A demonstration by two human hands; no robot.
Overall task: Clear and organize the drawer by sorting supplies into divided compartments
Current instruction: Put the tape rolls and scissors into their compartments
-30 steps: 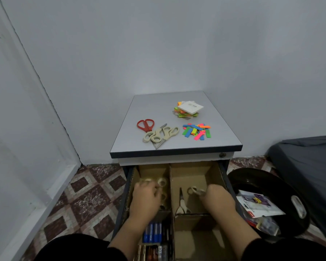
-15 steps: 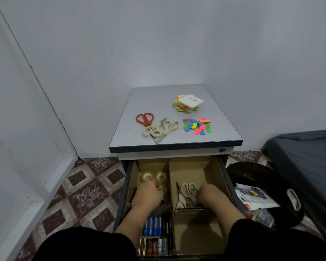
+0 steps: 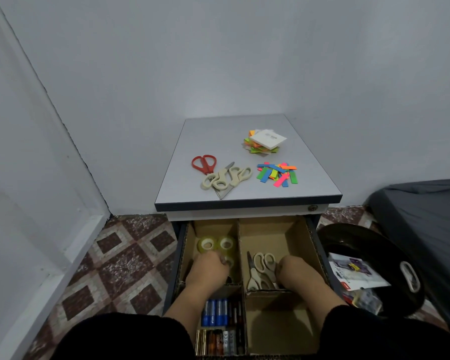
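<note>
tape rolls (image 3: 216,245) are pinched by the left hand (image 3: 209,266) for grouping; right hand (image 3: 294,271) fingers can't be told beside beige scissors (image 3: 261,268).

No text can be read. The white pad (image 3: 268,139) on the tabletop bears a small print too blurred to make out; markings on the batteries (image 3: 220,341) and the leaflet (image 3: 353,272), at three o'clock of the drawer, are likewise illegible.

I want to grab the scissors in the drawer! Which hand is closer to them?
The right hand. It sits right beside the beige scissors in the same compartment; touching is unclear. The left hand is across the divider, among the tape rolls.
</note>
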